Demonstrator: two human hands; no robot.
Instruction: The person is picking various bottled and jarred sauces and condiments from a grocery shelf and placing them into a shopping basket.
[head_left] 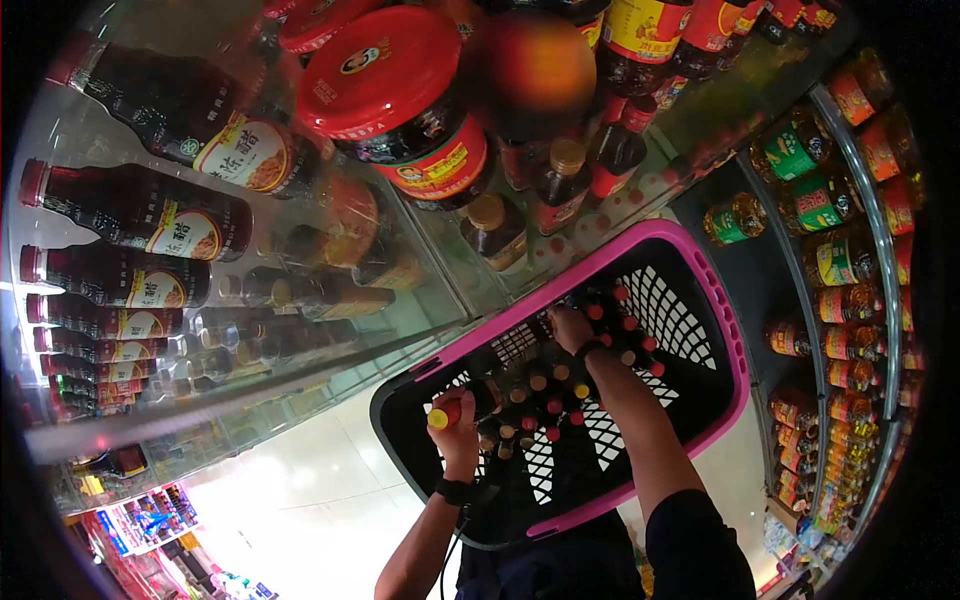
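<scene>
Item: basket (728,345), pink-rimmed, black mesh, packed with upright bottles (545,395), caps up so they stood steady. My left hand (458,432) was clenched round a yellow-capped bottle (443,414) at the basket's near left edge. My right hand (572,328) reached among the far bottles; its grip I could not tell.

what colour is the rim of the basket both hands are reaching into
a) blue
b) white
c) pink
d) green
c: the basket has a bright pink rim around black mesh walls, and both the left hand and the right hand are inside it among the bottles.
</scene>
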